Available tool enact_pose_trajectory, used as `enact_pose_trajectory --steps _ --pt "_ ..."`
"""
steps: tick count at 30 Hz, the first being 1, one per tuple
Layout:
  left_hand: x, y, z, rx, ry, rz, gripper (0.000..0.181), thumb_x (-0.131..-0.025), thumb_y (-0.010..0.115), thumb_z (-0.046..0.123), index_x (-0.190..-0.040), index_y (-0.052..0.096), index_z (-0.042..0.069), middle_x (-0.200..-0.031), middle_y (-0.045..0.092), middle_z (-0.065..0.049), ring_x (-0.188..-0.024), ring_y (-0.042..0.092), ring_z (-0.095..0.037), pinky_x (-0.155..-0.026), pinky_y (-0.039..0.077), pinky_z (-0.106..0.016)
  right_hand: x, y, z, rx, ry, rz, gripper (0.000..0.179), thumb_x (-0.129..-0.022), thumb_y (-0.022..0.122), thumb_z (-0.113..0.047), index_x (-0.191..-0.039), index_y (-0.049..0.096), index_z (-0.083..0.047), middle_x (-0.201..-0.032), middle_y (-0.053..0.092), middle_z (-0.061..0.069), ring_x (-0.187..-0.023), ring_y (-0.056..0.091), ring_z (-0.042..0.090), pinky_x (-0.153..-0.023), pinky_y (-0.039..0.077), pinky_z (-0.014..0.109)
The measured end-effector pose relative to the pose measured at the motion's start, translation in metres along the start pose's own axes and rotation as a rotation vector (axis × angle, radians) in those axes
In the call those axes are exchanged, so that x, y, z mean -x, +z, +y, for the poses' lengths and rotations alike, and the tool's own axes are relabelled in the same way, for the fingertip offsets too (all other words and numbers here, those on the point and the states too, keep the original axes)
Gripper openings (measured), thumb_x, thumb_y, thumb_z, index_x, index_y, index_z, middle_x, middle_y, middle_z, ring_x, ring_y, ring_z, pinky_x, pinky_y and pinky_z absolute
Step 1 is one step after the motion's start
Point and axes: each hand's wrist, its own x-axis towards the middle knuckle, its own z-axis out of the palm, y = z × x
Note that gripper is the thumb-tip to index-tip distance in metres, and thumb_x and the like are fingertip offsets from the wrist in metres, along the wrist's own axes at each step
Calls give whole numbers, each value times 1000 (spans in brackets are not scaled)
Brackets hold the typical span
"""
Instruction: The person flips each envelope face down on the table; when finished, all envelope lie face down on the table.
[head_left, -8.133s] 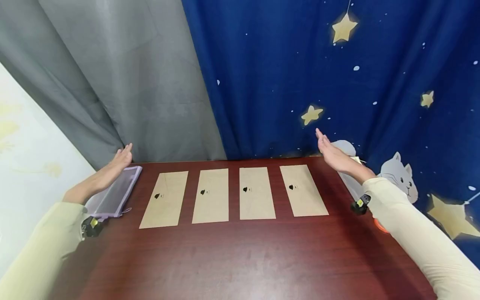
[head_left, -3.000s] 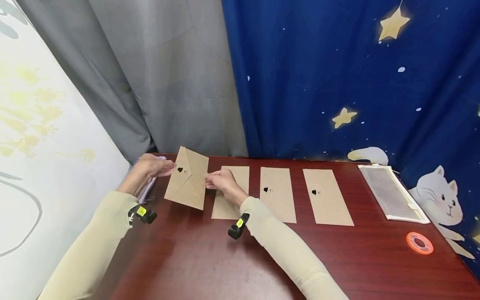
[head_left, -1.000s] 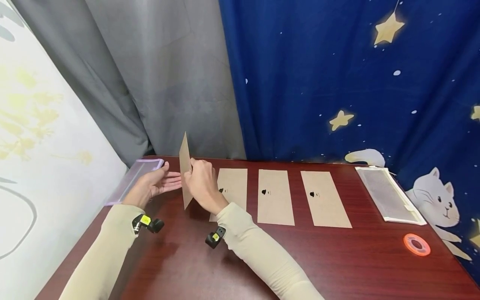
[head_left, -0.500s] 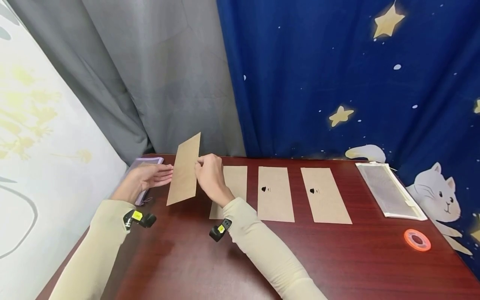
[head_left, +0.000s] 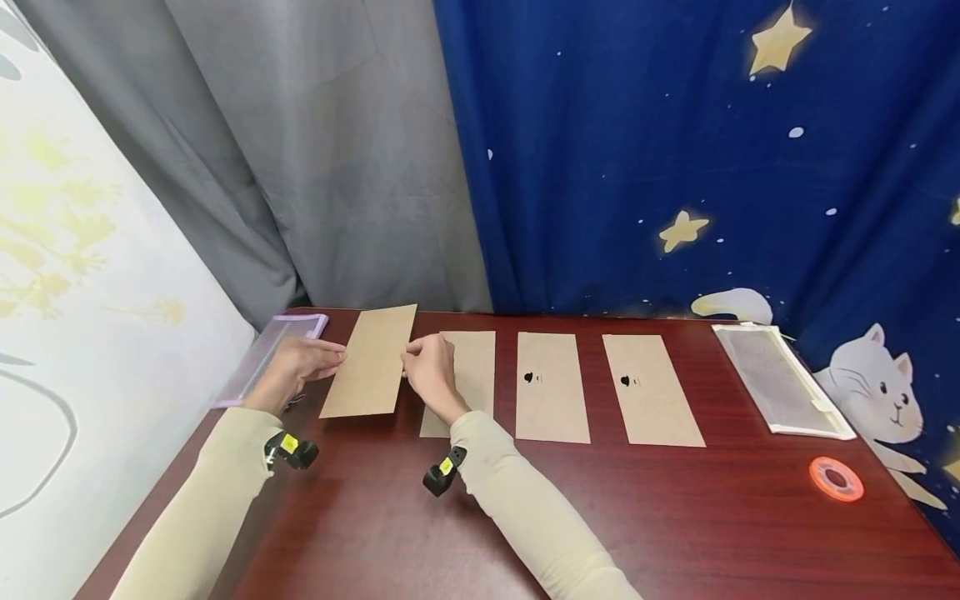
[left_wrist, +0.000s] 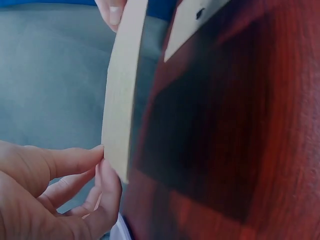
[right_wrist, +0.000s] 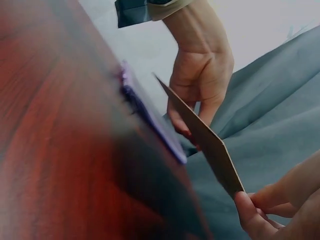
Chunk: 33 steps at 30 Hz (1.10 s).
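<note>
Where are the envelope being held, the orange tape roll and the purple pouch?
Held envelope (head_left: 371, 360), head view, middle of its plain face.
Orange tape roll (head_left: 836, 478), head view, its ring.
Purple pouch (head_left: 258, 360), head view, its mesh side.

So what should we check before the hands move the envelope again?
1. Left hand holds the left edge of the held envelope: ok.
2. Right hand pinches its right edge: ok.
3. Held envelope lifted off the table: ok, per the wrist views.
4. Printed side showing: not ok, plain side faces up.
5. Three other envelopes lie flat in their row: ok.
6. Purple pouch out of the way: cannot tell.
</note>
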Motion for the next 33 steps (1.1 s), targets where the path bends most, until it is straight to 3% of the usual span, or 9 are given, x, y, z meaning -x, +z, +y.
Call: enact_pose_trajectory --steps 5,8,12,15,19,23,27,33 --pt "-2 1 -10 -15 53 61 41 -91 62 -9 -128 52 -25 -71 71 15 -69 68 3 -69 62 -17 1 10 10 35 36 -16 11 -92 69 -3 -94 80 -2 -77 77 8 -56 68 8 -51 49 15" --pt "-6 1 -15 -56 76 108 35 -90 64 -9 -121 58 -25 -68 71 14 -65 66 5 -66 62 -17 2 16 13 68 42 -40 22 -93 67 -3 -72 76 -6 -64 72 2 -47 54 2 -45 38 15" --pt "-13 1 -19 -162 74 172 28 -88 66 -7 -112 65 -22 -66 70 12 -59 63 5 -61 60 -14 2 21 17 119 21 -82 48 -92 64 0 -48 47 -12 -45 48 -5 -41 30 5 -42 19 18" --pt "-16 3 -22 -237 67 185 26 -87 66 -7 -109 67 -21 -67 70 9 -57 61 4 -59 59 -14 3 24 20 157 -2 -89 56 -89 62 3 -45 33 -16 -42 30 -9 -41 21 6 -42 14 18" --pt "-17 6 -27 -285 74 193 26 -86 65 -8 -108 67 -22 -68 73 1 -57 62 2 -57 59 -15 2 27 23 202 -19 -96 56 -84 61 7 -46 27 -17 -46 17 -9 -46 13 7 -43 10 18" --pt "-15 6 -29 -378 109 227 23 -84 65 -5 -102 71 -18 -67 73 -2 -55 61 1 -54 56 -15 1 30 22 243 -11 -121 55 -82 58 8 -47 24 -17 -49 13 -9 -49 10 7 -44 8 19" --pt "-13 8 -28 -498 123 294 16 -83 69 2 -91 76 -9 -58 69 3 -50 59 2 -49 50 -13 -1 32 18 276 16 -133 54 -81 57 9 -48 23 -17 -51 12 -8 -49 11 8 -43 11 20" --pt "-12 12 -28 -611 114 358 14 -81 73 5 -90 78 -5 -60 72 -2 -50 59 0 -51 48 -15 -4 38 15 356 32 -169 47 -83 60 6 -49 36 -16 -51 27 -4 -50 30 13 -45 29 21"
